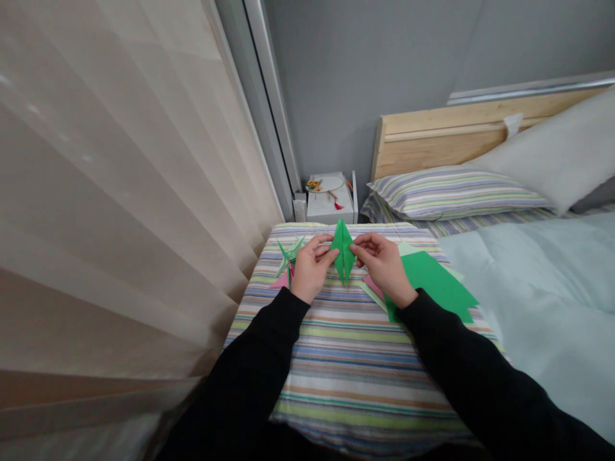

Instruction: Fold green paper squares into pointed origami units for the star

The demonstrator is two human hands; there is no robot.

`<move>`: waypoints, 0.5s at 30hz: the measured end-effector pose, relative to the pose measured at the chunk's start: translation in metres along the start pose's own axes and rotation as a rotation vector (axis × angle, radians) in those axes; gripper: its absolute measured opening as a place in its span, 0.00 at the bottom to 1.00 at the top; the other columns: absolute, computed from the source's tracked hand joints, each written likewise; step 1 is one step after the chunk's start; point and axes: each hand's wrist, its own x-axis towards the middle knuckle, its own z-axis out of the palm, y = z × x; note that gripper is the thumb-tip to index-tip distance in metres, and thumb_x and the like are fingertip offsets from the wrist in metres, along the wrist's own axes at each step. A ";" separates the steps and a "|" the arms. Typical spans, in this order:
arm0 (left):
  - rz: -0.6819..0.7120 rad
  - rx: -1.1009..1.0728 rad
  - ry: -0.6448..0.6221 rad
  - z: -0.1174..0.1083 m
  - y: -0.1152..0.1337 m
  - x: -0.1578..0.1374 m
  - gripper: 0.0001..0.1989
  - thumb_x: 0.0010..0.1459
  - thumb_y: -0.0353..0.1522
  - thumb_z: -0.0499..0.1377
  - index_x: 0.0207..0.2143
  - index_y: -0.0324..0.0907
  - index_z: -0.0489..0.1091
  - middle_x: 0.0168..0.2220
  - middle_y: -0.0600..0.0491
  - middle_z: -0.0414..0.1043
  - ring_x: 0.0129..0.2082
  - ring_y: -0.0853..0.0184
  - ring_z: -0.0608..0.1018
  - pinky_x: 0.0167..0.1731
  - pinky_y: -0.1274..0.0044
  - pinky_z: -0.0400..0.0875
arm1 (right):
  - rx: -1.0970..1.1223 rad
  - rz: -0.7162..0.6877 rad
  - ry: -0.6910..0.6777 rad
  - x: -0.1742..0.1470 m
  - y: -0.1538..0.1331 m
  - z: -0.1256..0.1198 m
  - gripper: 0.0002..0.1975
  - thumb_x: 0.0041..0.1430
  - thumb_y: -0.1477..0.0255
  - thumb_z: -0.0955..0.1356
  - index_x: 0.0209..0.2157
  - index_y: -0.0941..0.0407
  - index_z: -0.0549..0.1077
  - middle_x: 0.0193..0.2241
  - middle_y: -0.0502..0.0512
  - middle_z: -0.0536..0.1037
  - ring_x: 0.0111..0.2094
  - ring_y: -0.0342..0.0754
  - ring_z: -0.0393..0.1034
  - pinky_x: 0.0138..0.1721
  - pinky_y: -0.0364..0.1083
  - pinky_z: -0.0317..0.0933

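A green folded paper (343, 251), shaped like a long diamond with a slit down its lower half, is held upright between my two hands. My left hand (311, 266) pinches its left edge between thumb and fingers. At the right edge, my right hand (384, 264) grips it the same way. Folded paper cranes (289, 253) in green and pink lie just beyond my left hand, partly hidden by it. Under and beside my right wrist rests a stack of green paper sheets (437, 285), with pink and pale green sheets peeking out.
The striped cloth (355, 358) covers the surface beneath my hands. A pleated curtain (144, 192) hangs close on the left. Behind stands a white bedside cabinet (319, 208) with a round fan on top. To the right are a bed with a pale blue quilt (538, 307) and a striped pillow (461, 192).
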 end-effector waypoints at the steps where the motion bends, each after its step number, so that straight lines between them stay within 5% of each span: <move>1: 0.004 0.001 0.002 0.000 0.000 0.000 0.20 0.51 0.35 0.72 0.45 0.41 0.74 0.34 0.50 0.84 0.33 0.62 0.84 0.36 0.73 0.77 | -0.005 0.000 0.000 0.000 0.000 0.000 0.15 0.50 0.59 0.78 0.33 0.54 0.76 0.25 0.49 0.75 0.23 0.44 0.68 0.25 0.45 0.66; 8: 0.056 0.027 0.038 -0.002 -0.002 0.002 0.16 0.52 0.34 0.71 0.43 0.40 0.76 0.41 0.47 0.85 0.43 0.58 0.85 0.47 0.68 0.78 | -0.108 -0.027 -0.021 -0.001 0.000 -0.002 0.13 0.53 0.61 0.76 0.30 0.54 0.75 0.23 0.48 0.75 0.21 0.44 0.67 0.24 0.45 0.62; 15: 0.076 0.041 -0.011 0.001 -0.003 0.002 0.16 0.52 0.36 0.71 0.41 0.40 0.77 0.38 0.48 0.84 0.38 0.60 0.84 0.40 0.71 0.78 | -0.168 -0.075 -0.120 -0.002 -0.002 -0.004 0.14 0.56 0.61 0.76 0.27 0.55 0.73 0.26 0.50 0.74 0.26 0.45 0.69 0.28 0.46 0.66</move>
